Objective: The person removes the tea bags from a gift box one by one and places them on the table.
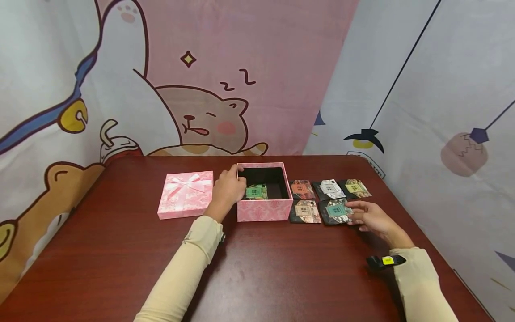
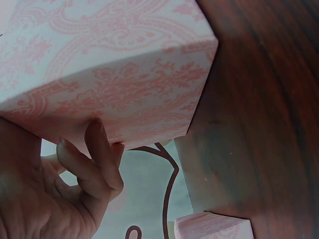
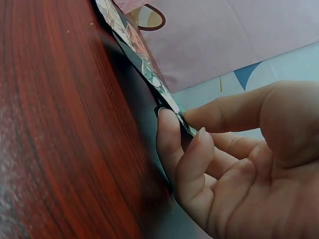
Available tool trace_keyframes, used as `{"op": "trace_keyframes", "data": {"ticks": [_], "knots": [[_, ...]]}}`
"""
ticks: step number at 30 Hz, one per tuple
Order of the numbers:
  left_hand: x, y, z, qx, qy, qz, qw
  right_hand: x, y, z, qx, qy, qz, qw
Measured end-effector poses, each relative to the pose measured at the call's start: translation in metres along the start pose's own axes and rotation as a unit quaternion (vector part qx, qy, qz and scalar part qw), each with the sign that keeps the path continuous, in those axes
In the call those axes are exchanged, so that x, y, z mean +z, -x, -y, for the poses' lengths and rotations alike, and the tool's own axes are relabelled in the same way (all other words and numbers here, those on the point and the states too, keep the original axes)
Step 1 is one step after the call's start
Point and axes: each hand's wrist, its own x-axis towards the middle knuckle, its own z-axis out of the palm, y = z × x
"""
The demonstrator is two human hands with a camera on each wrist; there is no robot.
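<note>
A pink patterned gift box (image 1: 265, 211) stands without its lid, a green-labelled packet (image 1: 256, 192) lying inside on the left. My left hand (image 1: 229, 188) holds the box's left wall at the rim; in the left wrist view, bent fingers (image 2: 102, 159) touch the outer side. At the right, my right hand (image 1: 372, 219) pinches the right edge of a flat black packet with a teal label (image 1: 336, 211). The right wrist view shows thumb and fingers on that packet's edge (image 3: 172, 102), close above the table.
Right of the box lie an orange-labelled packet (image 1: 301, 189), a white-labelled one (image 1: 330, 189), a yellow-labelled one (image 1: 356, 188) and a beige-labelled one (image 1: 306, 211). The pink lid with a bow (image 1: 187, 194) rests to the left on the brown table (image 1: 249, 268). A printed curtain (image 1: 281, 89) hangs behind.
</note>
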Motion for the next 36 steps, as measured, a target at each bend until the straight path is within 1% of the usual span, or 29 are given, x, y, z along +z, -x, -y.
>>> {"op": "trace_keyframes", "data": {"ticks": [4, 8, 13, 19, 22, 28, 30, 33, 36], "knots": [[0.0, 0.0, 0.0, 0.0, 0.0, -0.002, 1.0, 0.0, 0.0, -0.002, 0.002, 0.012, -0.006, 0.9999], [-0.001, 0.0, 0.0, -0.002, -0.001, -0.002, 1.0, 0.002, 0.002, -0.001, -0.027, 0.051, -0.022, 0.9981], [-0.001, 0.0, 0.0, -0.005, -0.001, 0.003, 1.0, 0.005, 0.005, 0.002, -0.065, 0.092, -0.045, 0.9925], [0.0, 0.001, 0.0, -0.007, 0.002, 0.003, 1.0, 0.005, 0.005, 0.002, -0.081, 0.135, -0.062, 0.9856], [0.001, 0.0, 0.0, -0.005, 0.001, 0.0, 1.0, 0.006, 0.008, 0.006, -0.083, 0.162, -0.073, 0.9806], [0.002, -0.001, -0.001, -0.001, -0.003, -0.003, 1.0, 0.008, 0.016, 0.017, -0.063, 0.208, -0.08, 0.9727], [0.002, -0.001, -0.001, 0.0, -0.003, -0.001, 1.0, 0.008, 0.015, 0.021, -0.063, 0.212, -0.082, 0.9717], [0.002, -0.001, 0.0, 0.001, 0.0, -0.004, 1.0, 0.011, 0.012, 0.03, -0.076, 0.207, -0.095, 0.9708], [0.002, -0.001, 0.0, 0.001, 0.003, -0.007, 1.0, 0.018, 0.008, 0.044, -0.094, 0.181, -0.105, 0.9734]]}}
